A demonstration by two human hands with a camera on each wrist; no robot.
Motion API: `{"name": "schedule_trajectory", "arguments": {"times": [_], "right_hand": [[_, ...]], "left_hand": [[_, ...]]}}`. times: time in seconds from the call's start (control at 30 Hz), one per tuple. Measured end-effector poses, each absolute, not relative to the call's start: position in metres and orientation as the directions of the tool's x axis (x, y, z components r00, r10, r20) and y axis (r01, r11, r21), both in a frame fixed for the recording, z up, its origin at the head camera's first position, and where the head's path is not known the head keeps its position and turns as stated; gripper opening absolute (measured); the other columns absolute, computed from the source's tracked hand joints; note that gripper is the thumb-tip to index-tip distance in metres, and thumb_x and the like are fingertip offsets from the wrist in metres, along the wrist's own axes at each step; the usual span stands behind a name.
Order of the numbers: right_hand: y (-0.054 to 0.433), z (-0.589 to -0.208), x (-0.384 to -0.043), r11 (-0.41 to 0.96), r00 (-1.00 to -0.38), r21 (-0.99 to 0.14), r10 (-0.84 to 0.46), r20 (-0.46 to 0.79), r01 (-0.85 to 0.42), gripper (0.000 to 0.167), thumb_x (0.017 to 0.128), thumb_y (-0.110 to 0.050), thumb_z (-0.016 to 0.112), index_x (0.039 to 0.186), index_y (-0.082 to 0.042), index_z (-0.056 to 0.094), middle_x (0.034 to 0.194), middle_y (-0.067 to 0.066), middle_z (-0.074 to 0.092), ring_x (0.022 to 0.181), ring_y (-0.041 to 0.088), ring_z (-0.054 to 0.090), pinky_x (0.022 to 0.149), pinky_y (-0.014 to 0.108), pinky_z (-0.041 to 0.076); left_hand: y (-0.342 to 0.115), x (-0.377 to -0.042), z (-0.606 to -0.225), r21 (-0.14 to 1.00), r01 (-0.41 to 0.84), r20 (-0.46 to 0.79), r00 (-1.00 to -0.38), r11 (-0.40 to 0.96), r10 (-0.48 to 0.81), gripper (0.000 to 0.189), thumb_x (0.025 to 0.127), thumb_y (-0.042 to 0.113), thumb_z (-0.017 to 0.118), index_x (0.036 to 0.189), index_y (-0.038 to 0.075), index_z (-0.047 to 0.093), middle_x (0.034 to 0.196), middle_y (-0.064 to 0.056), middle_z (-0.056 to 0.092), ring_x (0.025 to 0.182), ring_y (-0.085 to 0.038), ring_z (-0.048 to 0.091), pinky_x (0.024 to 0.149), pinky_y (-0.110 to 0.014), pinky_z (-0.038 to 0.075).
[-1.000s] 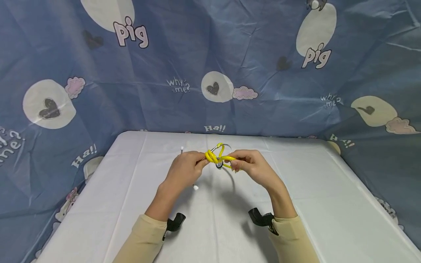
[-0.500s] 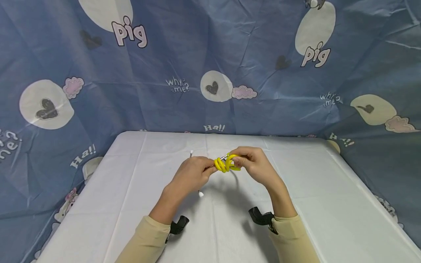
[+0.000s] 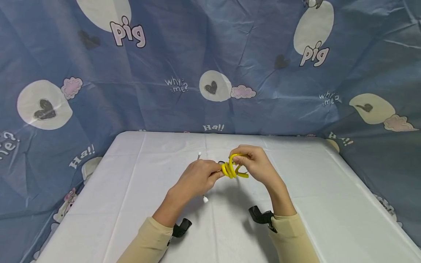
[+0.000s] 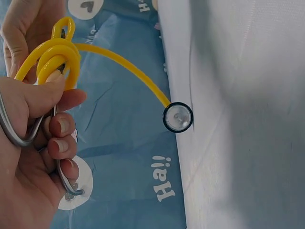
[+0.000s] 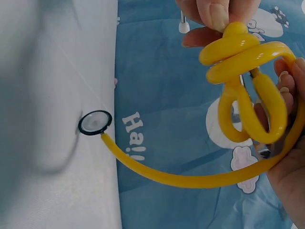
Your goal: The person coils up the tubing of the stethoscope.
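Observation:
A stethoscope with yellow tubing (image 3: 232, 171) is held up over the table, its tube wound in several turns into a compact bundle. My left hand (image 3: 198, 178) grips the metal ear tubes (image 4: 68, 187) and pinches the end of the coil between thumb and fingers. White ear tips (image 3: 205, 199) stick out on both sides of that hand. To the right, my right hand (image 3: 255, 165) pinches a raised loop of tubing. The round chest piece (image 4: 178, 117) hangs from a free length of tube, as the right wrist view also shows.
A white cloth covers the table (image 3: 158, 219) under both hands. Behind it hangs a blue printed curtain (image 3: 158, 109). Black wrist cameras (image 3: 261, 215) sit at the sleeve cuffs.
My left hand has moved right and slightly toward me with the stethoscope. The coil now lies closer to my right hand, and a yellow loop rises at the right fingertips.

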State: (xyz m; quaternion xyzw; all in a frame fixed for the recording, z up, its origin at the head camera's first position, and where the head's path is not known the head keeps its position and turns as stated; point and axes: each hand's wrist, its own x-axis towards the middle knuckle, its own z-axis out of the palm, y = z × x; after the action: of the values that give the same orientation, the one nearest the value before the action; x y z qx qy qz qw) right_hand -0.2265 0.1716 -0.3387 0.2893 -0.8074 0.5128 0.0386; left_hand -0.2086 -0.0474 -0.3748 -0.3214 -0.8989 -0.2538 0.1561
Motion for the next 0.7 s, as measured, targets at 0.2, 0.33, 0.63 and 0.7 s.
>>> {"name": "schedule_trajectory", "arguments": {"times": [0.2, 0.33, 0.63, 0.7], "right_hand": [[0.175, -0.339, -0.229, 0.290, -0.819, -0.800, -0.428, 0.383, -0.526, 0.008, 0.093, -0.006, 0.066, 0.095, -0.006, 0.074, 0.087, 0.014, 0.067, 0.078, 0.021, 0.067, 0.073, 0.033, 0.058], [0.176, -0.338, -0.230, 0.267, -0.820, -0.817, -0.438, 0.369, -0.511, 0.010, 0.094, -0.005, 0.065, 0.095, -0.007, 0.075, 0.086, 0.012, 0.066, 0.080, 0.027, 0.067, 0.074, 0.036, 0.060], [0.181, -0.340, -0.230, 0.261, -0.838, -0.836, -0.415, 0.354, -0.482, 0.010, 0.091, -0.005, 0.068, 0.094, -0.010, 0.076, 0.086, 0.011, 0.066, 0.077, 0.024, 0.064, 0.069, 0.036, 0.058], [0.182, -0.340, -0.230, 0.258, -0.839, -0.837, -0.410, 0.358, -0.483, 0.010, 0.091, -0.005, 0.069, 0.093, -0.010, 0.077, 0.085, 0.009, 0.067, 0.076, 0.023, 0.062, 0.068, 0.035, 0.057]], "left_hand": [[-0.048, -0.207, -0.373, 0.360, 0.711, 0.452, -0.699, 0.604, 0.553, 0.009, 0.095, 0.032, 0.067, 0.093, 0.027, 0.074, 0.067, 0.016, 0.055, 0.061, -0.003, 0.048, 0.061, -0.021, 0.042], [-0.050, -0.207, -0.372, 0.376, 0.732, 0.437, -0.680, 0.568, 0.588, 0.011, 0.096, 0.032, 0.066, 0.100, 0.027, 0.075, 0.072, 0.017, 0.059, 0.063, -0.002, 0.049, 0.062, -0.020, 0.043], [-0.048, -0.205, -0.368, 0.357, 0.792, 0.455, -0.610, 0.494, 0.649, 0.009, 0.096, 0.026, 0.066, 0.089, 0.025, 0.071, 0.072, 0.016, 0.057, 0.061, -0.001, 0.046, 0.060, -0.019, 0.040], [-0.047, -0.205, -0.367, 0.349, 0.806, 0.470, -0.592, 0.478, 0.654, 0.010, 0.096, 0.026, 0.066, 0.088, 0.025, 0.070, 0.071, 0.016, 0.055, 0.061, -0.001, 0.045, 0.059, -0.018, 0.039]]}}
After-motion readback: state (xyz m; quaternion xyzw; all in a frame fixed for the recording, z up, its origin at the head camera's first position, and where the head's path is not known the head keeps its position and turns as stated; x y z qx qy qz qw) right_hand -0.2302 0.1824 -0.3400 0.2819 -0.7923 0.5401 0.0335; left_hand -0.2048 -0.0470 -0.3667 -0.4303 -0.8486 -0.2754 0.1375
